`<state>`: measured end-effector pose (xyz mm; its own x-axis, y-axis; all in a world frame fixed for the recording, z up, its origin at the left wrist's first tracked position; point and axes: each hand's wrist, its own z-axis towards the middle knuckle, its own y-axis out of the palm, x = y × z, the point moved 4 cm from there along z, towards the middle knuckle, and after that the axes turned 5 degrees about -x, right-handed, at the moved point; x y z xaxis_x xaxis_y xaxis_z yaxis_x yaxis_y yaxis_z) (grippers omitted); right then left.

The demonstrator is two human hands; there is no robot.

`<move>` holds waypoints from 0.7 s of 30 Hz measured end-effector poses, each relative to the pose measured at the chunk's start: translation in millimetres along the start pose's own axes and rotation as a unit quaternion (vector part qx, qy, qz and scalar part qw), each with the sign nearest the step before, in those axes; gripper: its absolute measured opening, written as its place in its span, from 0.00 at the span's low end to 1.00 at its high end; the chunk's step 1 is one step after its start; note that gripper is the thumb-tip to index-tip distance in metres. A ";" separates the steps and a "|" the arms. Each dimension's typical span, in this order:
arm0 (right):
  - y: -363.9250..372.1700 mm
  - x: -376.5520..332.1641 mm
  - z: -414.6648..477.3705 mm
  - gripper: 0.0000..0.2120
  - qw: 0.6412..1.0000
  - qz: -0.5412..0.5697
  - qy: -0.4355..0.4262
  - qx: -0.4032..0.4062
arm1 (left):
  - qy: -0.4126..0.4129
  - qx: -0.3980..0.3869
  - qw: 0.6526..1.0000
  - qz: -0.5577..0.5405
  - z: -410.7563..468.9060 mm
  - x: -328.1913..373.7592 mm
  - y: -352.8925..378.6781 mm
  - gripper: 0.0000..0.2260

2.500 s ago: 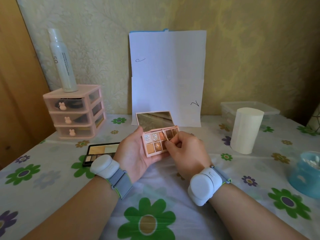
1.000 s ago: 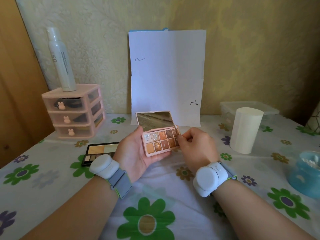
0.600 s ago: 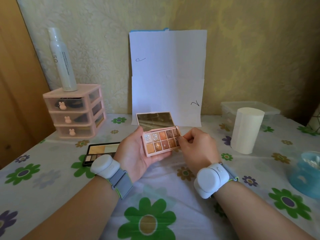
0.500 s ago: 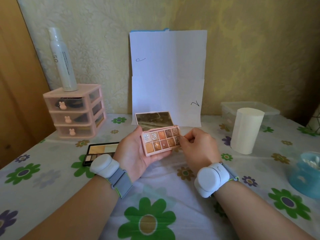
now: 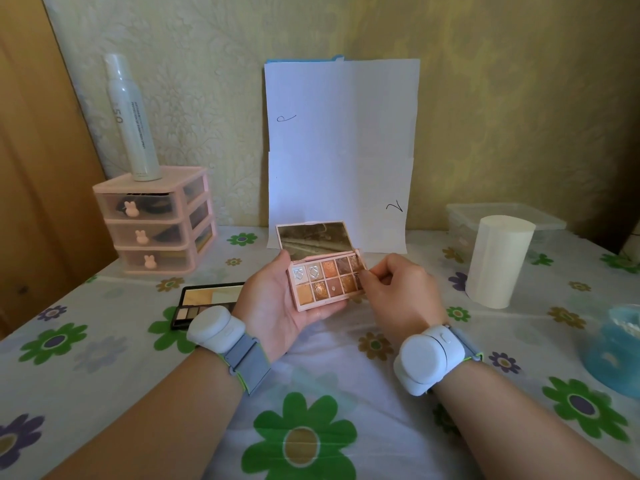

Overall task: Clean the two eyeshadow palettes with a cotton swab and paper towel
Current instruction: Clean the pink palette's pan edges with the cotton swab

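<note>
My left hand [image 5: 273, 306] grips a small pink eyeshadow palette [image 5: 325, 284], open, with its mirror lid tilted up and away from me. My right hand [image 5: 401, 296] is at the palette's right edge, thumb and forefinger pinched on a thin cotton swab [image 5: 363, 271] that my fingers mostly hide. Its tip meets the rightmost pans. A second, black eyeshadow palette [image 5: 207, 299] lies open on the flowered tablecloth, just left of my left wrist. A white paper towel roll [image 5: 498, 261] stands upright to the right.
A blue cup of cotton swabs [image 5: 620, 348] sits at the right edge. A clear lidded box [image 5: 502, 213] is behind the roll. Pink mini drawers [image 5: 156, 220] with a white spray bottle [image 5: 130, 116] on top stand at back left. A white paper sheet [image 5: 341, 150] leans on the wall.
My right hand has shifted from the palette's middle pans to its right edge, still pinching the swab. My left hand and the palette have hardly moved.
</note>
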<state>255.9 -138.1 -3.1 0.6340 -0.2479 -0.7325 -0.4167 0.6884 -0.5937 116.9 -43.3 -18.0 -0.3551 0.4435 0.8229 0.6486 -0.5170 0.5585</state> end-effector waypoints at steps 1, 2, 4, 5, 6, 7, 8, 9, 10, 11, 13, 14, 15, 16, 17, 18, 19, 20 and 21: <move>0.9 -1.6 -1.3 0.08 1.000 0.000 -0.001 -0.002 | -0.001 -0.001 1.000 -0.001 0.5 -0.3 -0.4 0.26; 1.4 -3.5 -2.8 0.07 1.000 0.001 -0.004 -0.002 | 0.000 -0.003 1.000 -0.003 0.9 -0.5 -0.4 0.26; 2.6 -8.8 -6.3 0.07 0.999 0.013 -0.030 -0.005 | 0.005 -0.006 1.000 -0.012 1.9 -0.3 0.3 0.26; 4.2 -12.0 -8.7 0.08 0.999 0.023 -0.049 -0.009 | 0.008 -0.008 1.000 -0.017 2.4 -0.2 0.6 0.26; 6.5 -16.1 -12.0 0.08 0.997 0.034 -0.066 -0.018 | 0.011 -0.011 1.000 -0.021 2.3 0.2 0.8 0.26; 9.5 -20.0 -15.9 0.08 0.995 0.044 -0.083 -0.029 | 0.012 -0.016 0.999 -0.026 2.1 0.4 1.0 0.26; 13.2 -23.4 -20.0 0.08 0.993 0.051 -0.100 -0.041 | 0.011 -0.020 0.999 -0.032 2.1 0.6 0.7 0.26; 17.3 -26.4 -23.8 0.08 0.990 0.051 -0.118 -0.053 | 0.009 -0.023 0.999 -0.041 3.2 0.4 -0.2 0.26; 21.3 -29.0 -27.5 0.07 0.988 0.047 -0.134 -0.064 | 0.010 -0.023 0.998 -0.050 4.2 0.4 -1.4 0.26; 25.1 -30.7 -30.3 0.06 0.986 0.042 -0.146 -0.074 | 0.014 -0.022 0.998 -0.059 5.9 0.8 -2.9 0.26; 29.6 -31.4 -33.1 0.04 0.984 0.036 -0.153 -0.084 | 0.026 -0.016 0.997 -0.069 9.2 1.3 -5.3 0.26; 30.8 -31.3 -33.5 0.04 0.984 0.035 -0.152 -0.084 | 0.031 -0.013 0.997 -0.068 10.0 1.5 -6.4 0.26; 31.2 -30.8 -33.2 0.04 0.985 0.033 -0.150 -0.082 | 0.035 -0.012 0.997 -0.066 11.0 1.5 -7.0 0.26; 31.2 -30.6 -32.8 0.04 0.985 0.031 -0.149 -0.080 | 0.039 -0.013 0.997 -0.064 11.5 1.7 -7.3 0.25; 31.4 -30.2 -32.3 0.04 0.986 0.029 -0.147 -0.079 | 0.041 -0.015 0.997 -0.066 11.8 1.9 -7.3 0.25; 31.3 -29.9 -32.2 0.04 0.986 0.026 -0.146 -0.078 | 0.044 -0.016 0.996 -0.070 11.8 2.2 -7.1 0.25; 31.3 -29.9 -32.1 0.04 0.986 0.024 -0.144 -0.078 | 0.047 -0.017 0.996 -0.072 12.3 2.4 -7.0 0.25; 31.2 -29.7 -32.1 0.04 0.986 0.023 -0.143 -0.078 | 0.050 -0.018 0.996 -0.072 12.5 2.3 -7.0 0.25; 31.2 -29.7 -32.0 0.04 0.986 0.023 -0.143 -0.079 | 0.051 -0.017 0.996 -0.070 13.0 2.0 -7.2 0.25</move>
<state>203.2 -131.0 -10.5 0.7601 -0.0003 -0.6498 -0.5320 0.5739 -0.6226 120.3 -29.1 -21.7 -0.5083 0.4372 0.7420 0.5655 -0.4804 0.6704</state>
